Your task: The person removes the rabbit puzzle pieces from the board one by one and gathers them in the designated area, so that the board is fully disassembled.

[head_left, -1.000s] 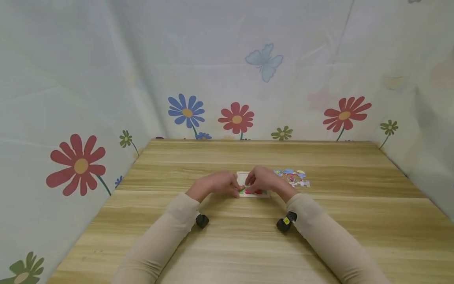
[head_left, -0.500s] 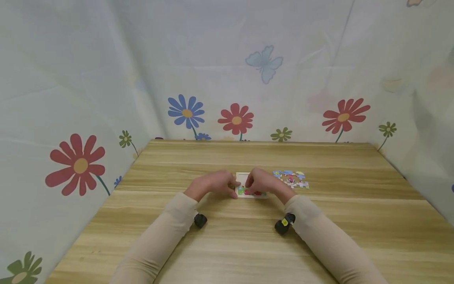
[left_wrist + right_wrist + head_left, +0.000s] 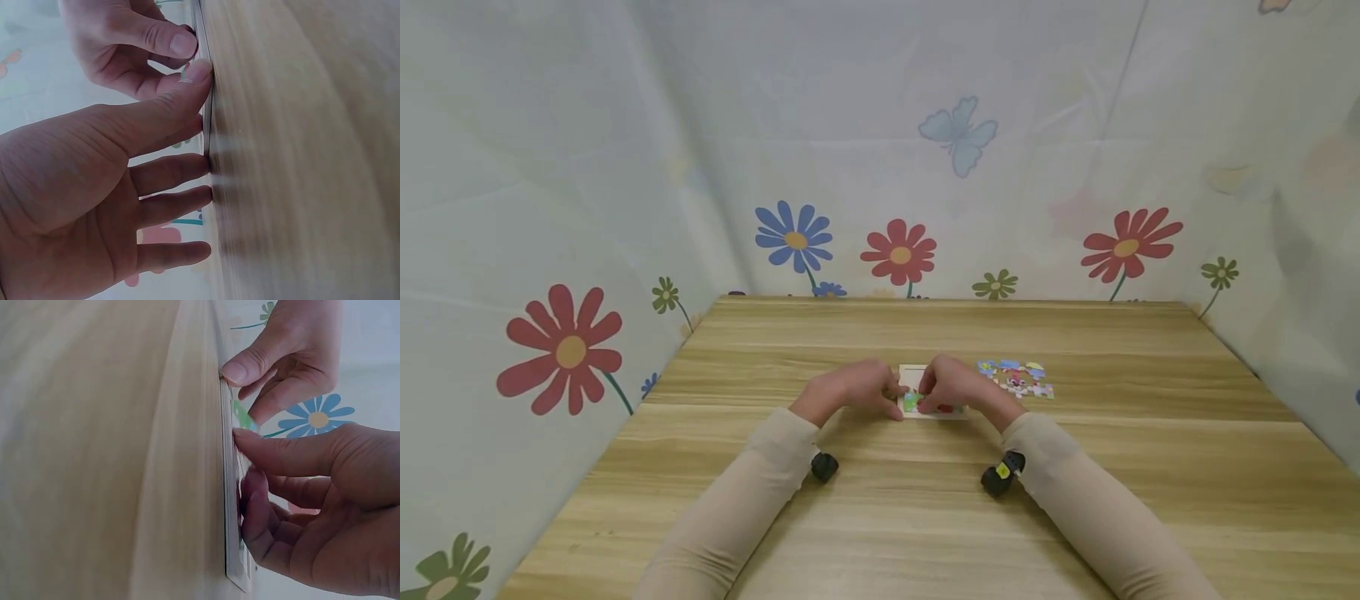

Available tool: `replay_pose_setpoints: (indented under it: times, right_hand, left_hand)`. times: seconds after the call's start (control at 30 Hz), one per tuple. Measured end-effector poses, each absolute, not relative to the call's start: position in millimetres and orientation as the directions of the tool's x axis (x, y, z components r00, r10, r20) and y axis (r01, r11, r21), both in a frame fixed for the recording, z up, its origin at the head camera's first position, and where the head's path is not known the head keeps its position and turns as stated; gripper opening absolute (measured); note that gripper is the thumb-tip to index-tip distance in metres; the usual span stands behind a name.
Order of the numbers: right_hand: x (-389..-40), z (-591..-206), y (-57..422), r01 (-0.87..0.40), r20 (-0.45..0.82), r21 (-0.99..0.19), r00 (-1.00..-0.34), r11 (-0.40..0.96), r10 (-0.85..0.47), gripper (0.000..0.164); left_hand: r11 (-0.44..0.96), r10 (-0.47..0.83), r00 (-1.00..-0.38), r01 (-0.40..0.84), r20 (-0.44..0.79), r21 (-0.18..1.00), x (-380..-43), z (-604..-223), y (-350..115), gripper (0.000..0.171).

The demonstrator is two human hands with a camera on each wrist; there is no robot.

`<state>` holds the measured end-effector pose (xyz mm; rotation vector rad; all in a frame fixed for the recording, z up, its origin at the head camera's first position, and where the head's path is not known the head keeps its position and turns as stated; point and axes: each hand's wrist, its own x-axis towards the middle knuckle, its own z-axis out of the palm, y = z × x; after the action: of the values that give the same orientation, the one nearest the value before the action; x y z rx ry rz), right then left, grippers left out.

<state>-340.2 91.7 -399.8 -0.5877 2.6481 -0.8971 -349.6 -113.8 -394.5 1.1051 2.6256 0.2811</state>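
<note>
A small pale jigsaw tray (image 3: pixel 913 381) lies on the table, with green and red pieces (image 3: pixel 912 403) along its near side. My left hand (image 3: pixel 862 387) is at the tray's left side, its thumb at the near corner. In the left wrist view, the other fingers of my left hand (image 3: pixel 106 181) are spread and straight, tips at the tabletop. Over the pieces, my right hand (image 3: pixel 958 383) has thumb and curled fingers close together on a jigsaw piece, which they mostly hide. The right wrist view shows the thumb of my right hand (image 3: pixel 312 487) at the tray surface.
Several loose jigsaw pieces (image 3: pixel 1037 389) in blue, pink and white lie just right of the tray, partly behind my right wrist. The wooden table (image 3: pixel 880 517) meets a flower-printed cloth (image 3: pixel 842 150) at its back and sides. Black wrist cameras (image 3: pixel 997 480) hang under both wrists.
My left fingers have drawn back slightly left from the green piece to the tray's edge. My right hand stays over the near row, where the green piece now shows more fully.
</note>
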Motion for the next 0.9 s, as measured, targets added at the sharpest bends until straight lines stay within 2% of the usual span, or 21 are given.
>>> replay_pose_setpoints:
  times: [0.3, 0.53, 0.77, 0.9]
  right_hand:
    - [-339, -395, 99, -0.226, -0.14, -0.765, -0.856, 0.603, -0.498, 0.012]
    - [-346, -400, 110, -0.159, -0.154, -0.858, -0.828, 0.489, -0.539, 0.014]
    - [-354, -400, 125, 0.008, -0.21, -0.929, -0.835, 0.371, -0.508, 0.031]
    - [-354, -394, 139, 0.008, -0.2, -0.927, -0.857, 0.376, -0.475, 0.036]
  left_hand:
    - [0.673, 0.739, -0.647, 0.705, -0.188, 0.223, -352, -395, -113, 0.043]
    - [0.707, 0.707, -0.682, 0.666, -0.188, 0.24, -348, -393, -113, 0.052]
    - [0.744, 0.667, -0.707, 0.617, -0.235, 0.255, -344, -392, -111, 0.049]
    - [0.753, 0.657, -0.717, 0.602, -0.236, 0.268, -343, -393, -111, 0.051]
